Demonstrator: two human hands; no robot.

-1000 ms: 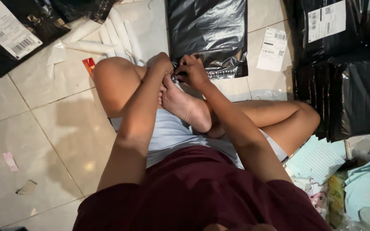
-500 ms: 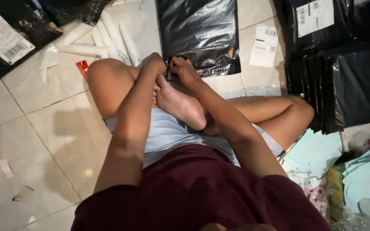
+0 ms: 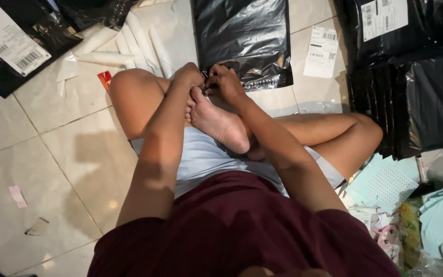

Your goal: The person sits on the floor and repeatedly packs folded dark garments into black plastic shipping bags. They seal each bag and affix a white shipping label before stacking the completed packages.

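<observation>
Nearest, at the bottom edge of the view: a maroon shirt [image 3: 242, 231] and pale grey shorts [image 3: 206, 159] on a person seated cross-legged on a glossy tiled floor [image 3: 73, 154]. Beyond these, a bare foot [image 3: 216, 120] rests sole-up across the lap, toes pointing away. Left hand [image 3: 189, 77]: curled closed against the toes, fingers bent; whether it pinches anything cannot be told. Right hand [image 3: 227, 83]: just beside the left and touching the toes, fingertips pinched together around something small and dark that is too small to identify. Both hands meet over the toe end of the foot, directly in front of the near edge of a black plastic mailer bag [image 3: 242, 38] lying flat on the floor. Left of the raised knee: a small red card [image 3: 104, 79] and a loose bundle of white paper strips [image 3: 129, 43]. Far-left corner: a black parcel with a white shipping label [image 3: 11, 38]. Right of the mailer bag: a loose white shipping label [image 3: 321, 51] on the tile. Along the right edge: a tall stack of black mailer bags [image 3: 411, 97], the top one labelled. Near-right corner: pale blue perforated sheets [image 3: 390, 184] among mixed small packaging. Left side of the floor: a pink paper scrap [image 3: 17, 196] and a grey scrap [image 3: 38, 226], well apart from the person.
</observation>
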